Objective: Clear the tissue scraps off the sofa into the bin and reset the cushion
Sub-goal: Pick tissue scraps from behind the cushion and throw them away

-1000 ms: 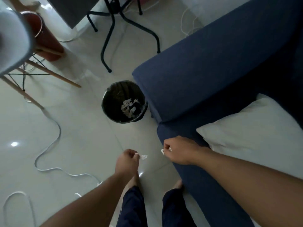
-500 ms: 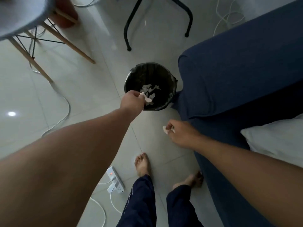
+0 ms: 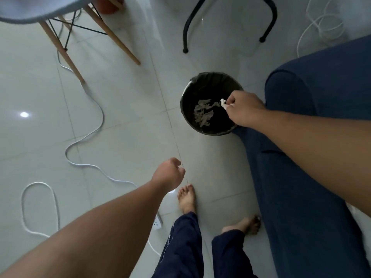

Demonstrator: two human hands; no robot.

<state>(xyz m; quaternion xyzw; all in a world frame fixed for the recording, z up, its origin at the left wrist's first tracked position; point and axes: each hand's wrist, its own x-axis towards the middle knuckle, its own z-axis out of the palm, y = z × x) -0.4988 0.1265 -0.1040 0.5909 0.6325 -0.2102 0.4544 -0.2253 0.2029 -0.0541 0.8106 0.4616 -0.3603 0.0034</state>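
Observation:
A round black bin [image 3: 187, 93] stands on the tiled floor beside the dark blue sofa [image 3: 313, 177]. Several tissue scraps [image 3: 202, 114] lie at its bottom. My right hand [image 3: 244, 108] hovers over the bin's right rim, pinching a small white tissue scrap [image 3: 223, 102] between thumb and fingers. My left hand [image 3: 168, 174] hangs lower, over the floor left of the sofa, fingers loosely curled with nothing in them. A sliver of the white cushion [image 3: 361, 218] shows at the right edge, below my forearm.
White cables [image 3: 86, 137] snake over the floor at left, with a power strip [image 3: 157, 221] under my left forearm. A wooden-legged chair [image 3: 60, 43] stands top left, black metal legs [image 3: 186, 33] top centre. My bare feet [image 3: 187, 198] stand by the sofa front.
My left hand has drawn back from the bin without its scrap. My right hand has moved up over the bin with its scrap. The view has shifted left.

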